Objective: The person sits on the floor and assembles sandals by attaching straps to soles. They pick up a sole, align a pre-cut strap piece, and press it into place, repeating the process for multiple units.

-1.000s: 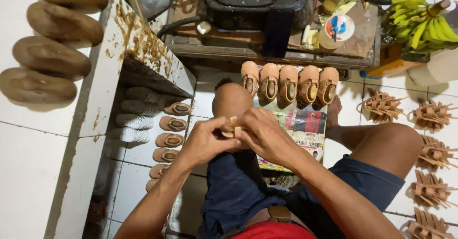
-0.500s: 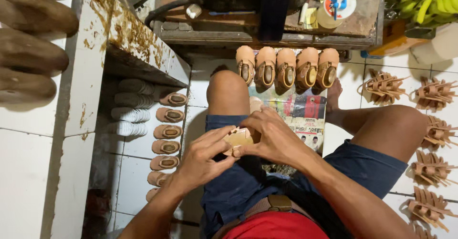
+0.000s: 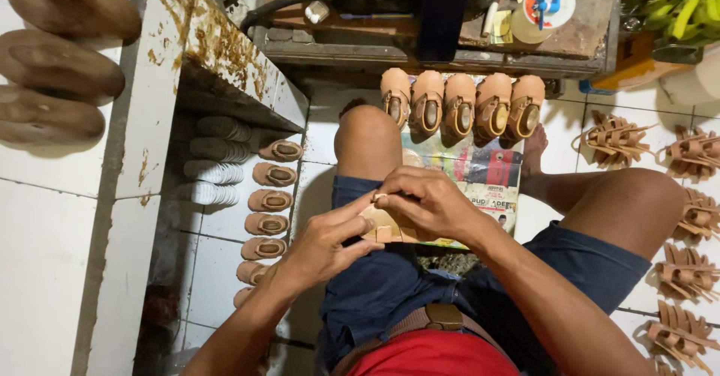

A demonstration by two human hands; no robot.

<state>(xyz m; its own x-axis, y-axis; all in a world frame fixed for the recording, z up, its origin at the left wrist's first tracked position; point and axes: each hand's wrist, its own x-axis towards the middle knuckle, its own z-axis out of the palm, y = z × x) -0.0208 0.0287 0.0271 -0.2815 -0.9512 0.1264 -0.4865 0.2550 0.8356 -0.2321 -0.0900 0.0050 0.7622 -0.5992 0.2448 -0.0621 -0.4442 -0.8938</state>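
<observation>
I sit on a tiled floor in blue shorts with one knee raised. Both hands meet over my lap on a small tan shoe piece (image 3: 382, 228). My left hand (image 3: 326, 242) grips it from below and the left, fingers curled on its edge. My right hand (image 3: 420, 202) covers it from above, fingertips pressing its top. Most of the piece is hidden by my fingers. A row of several finished small tan shoes (image 3: 461, 106) stands on the floor just beyond my knee.
A printed paper sheet (image 3: 480, 177) lies under my legs. More tan shoes (image 3: 271, 200) and white soles (image 3: 214, 158) line the left under a stained white shelf (image 3: 225, 53). Brown soles (image 3: 52, 68) sit at far left. Strap bundles (image 3: 690, 218) lie right; bananas (image 3: 679, 1) top right.
My hands and the tan piece have come lower and closer to my lap, and the view has tilted down slightly. Both hands stay closed on the piece.
</observation>
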